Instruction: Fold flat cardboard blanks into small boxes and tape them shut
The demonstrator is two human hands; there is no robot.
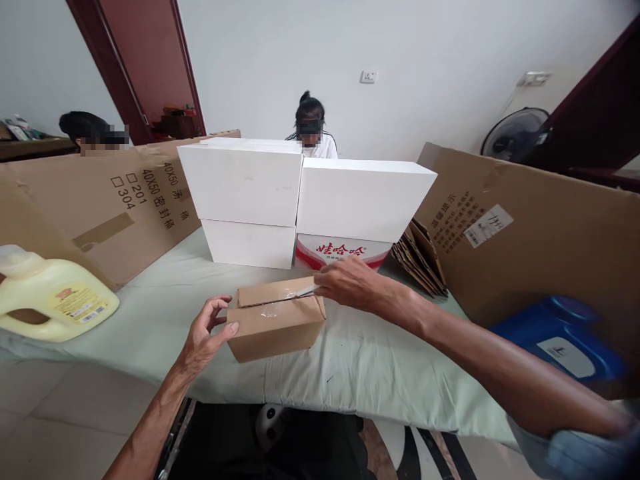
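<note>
A small brown cardboard box [275, 325] sits on the pale green table cover [360, 360] in front of me, with clear tape along its top seam. My left hand [206, 328] grips the box's left end, thumb on its front face. My right hand [350, 283] reaches over the box's far right corner, fingers pinched on a strip of clear tape [305, 291] at the top flap.
Stacked white boxes [245, 183] and a red-printed carton [340, 252] stand behind. Large cardboard sheets [540, 233] flank both sides, with flat folded cartons [420, 257] at right. A yellow jug [50, 297] lies left, a blue jug [560, 333] right. A person sits behind the boxes.
</note>
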